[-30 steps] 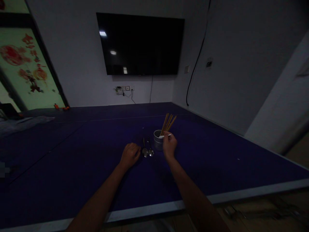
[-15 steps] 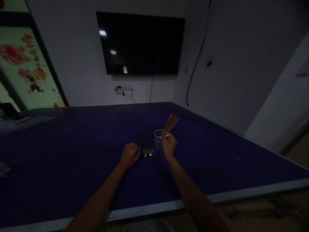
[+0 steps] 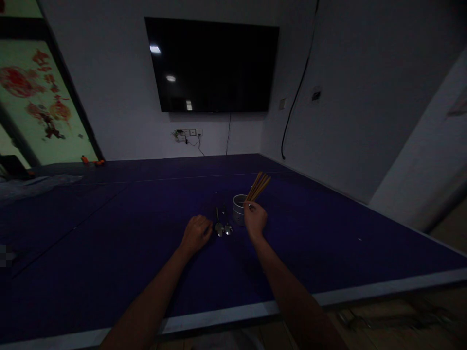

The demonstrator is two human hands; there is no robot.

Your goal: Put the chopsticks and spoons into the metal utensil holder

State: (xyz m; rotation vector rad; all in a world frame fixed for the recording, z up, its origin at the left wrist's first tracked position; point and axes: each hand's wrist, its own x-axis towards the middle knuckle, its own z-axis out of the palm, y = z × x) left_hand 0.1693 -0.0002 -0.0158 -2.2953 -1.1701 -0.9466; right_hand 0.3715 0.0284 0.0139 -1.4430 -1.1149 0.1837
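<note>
My left hand [image 3: 197,230] rests on the blue-purple tabletop, fingers curled, with nothing visible in it. Two metal spoons [image 3: 219,229] with dark handles lie side by side just right of it, bowls toward me. Right of the spoons stands a grey cylindrical holder [image 3: 238,212] with a pale rim. Several wooden chopsticks [image 3: 260,184] rise from its mouth, leaning right and fanning out at the top. My right hand [image 3: 256,217] is pinched at the holder's right rim, below the chopsticks. A small shiny glint shows at its fingers, but what they grip is hidden.
The large table [image 3: 153,287] has a pale front edge. A sheet of clear plastic [image 3: 40,183] lies at the far left, with small orange items [image 3: 91,161] by the door. A black television [image 3: 215,68] hangs on the wall, with sockets and cables below. The light is dim.
My right hand has shifted very slightly, and the bright white spot at its fingers shows less. The left hand, spoons and holder stay where they were.
</note>
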